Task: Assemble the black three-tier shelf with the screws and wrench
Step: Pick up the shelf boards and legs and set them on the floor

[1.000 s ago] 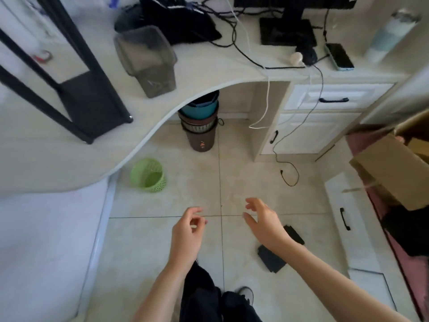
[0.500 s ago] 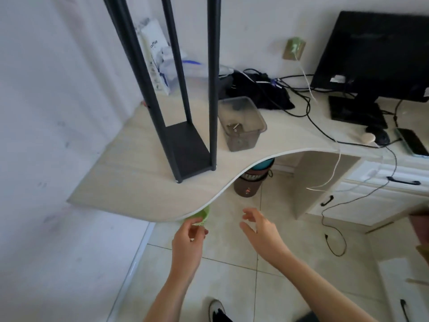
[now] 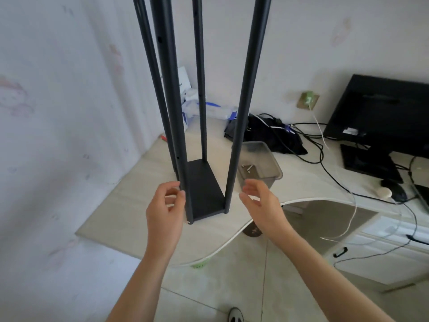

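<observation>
A shoe tip on the tiled floor sits nearest, and above it both forearms reach forward toward the desk edge. A second ago the view pointed down at the floor with the hands idle in mid-air; since then it has swung up and the hands have closed in on the shelf, which suggests the person is back from fetching or checking something low and is about to resume assembly. The left hand has its fingers loosely curled, the fingertips right at the near left post; whether they touch it or pinch something small I cannot tell. The right hand is relaxed and half open, holding nothing, just beside the near right post but apart from it. The black shelf frame stands upright on the desk with four posts rising out of view and only its bottom tier fitted, so two tiers likely remain. Just behind the right hand, a clear plastic tub holds what looks like screws and a small wrench. Farther back lie a black bundle of cables, plastic packaging against the wall, and a monitor at the right.
</observation>
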`<state>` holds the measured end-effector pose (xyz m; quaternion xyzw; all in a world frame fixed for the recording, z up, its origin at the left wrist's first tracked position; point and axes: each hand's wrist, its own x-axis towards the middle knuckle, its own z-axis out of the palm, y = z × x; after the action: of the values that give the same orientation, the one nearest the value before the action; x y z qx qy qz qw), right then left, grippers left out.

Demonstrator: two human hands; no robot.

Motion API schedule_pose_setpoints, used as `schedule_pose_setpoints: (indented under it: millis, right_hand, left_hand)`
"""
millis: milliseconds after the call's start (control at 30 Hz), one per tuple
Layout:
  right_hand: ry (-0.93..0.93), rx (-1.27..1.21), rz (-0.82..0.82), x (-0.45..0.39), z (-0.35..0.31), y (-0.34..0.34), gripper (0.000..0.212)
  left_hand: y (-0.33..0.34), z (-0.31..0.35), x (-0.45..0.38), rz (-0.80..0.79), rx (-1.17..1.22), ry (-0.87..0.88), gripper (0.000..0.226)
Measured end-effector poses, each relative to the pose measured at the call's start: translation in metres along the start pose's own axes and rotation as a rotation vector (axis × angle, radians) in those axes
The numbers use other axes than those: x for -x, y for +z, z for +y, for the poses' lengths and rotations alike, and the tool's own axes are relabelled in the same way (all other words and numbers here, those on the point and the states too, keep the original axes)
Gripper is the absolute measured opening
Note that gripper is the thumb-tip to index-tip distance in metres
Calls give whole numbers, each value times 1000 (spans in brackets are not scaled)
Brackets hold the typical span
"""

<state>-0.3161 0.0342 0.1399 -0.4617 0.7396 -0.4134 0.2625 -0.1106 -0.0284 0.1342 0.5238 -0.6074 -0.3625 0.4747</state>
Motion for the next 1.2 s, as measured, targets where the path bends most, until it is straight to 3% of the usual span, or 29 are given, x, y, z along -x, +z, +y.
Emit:
schedule_pose_setpoints:
  millis: [200,333,600,933,1033,1200]
  right_hand:
    - [-87,-72,103,-58,-38,-15,43]
    - [-146,-162,160,-96,-56,-29,51]
    - [-288,-299,71,-138,-62,-31,44]
    - [-455,-411,-46,-152,-52,-17,33]
    - [-470,-427,-50,-156,-51,-15,31]
    - [-468,-460,-42,-161,-57,-15,35]
  left_hand:
    - [10,34,-54,138,58,131,25]
    - [28,50,-81,117,168,188,33]
    - [57,58,-106,214,329,314,15]
    - [59,52,-116,219,291,370,3]
    - [57,55,-119,197,276,363,15]
    - [53,63,-127,235,282,364,15]
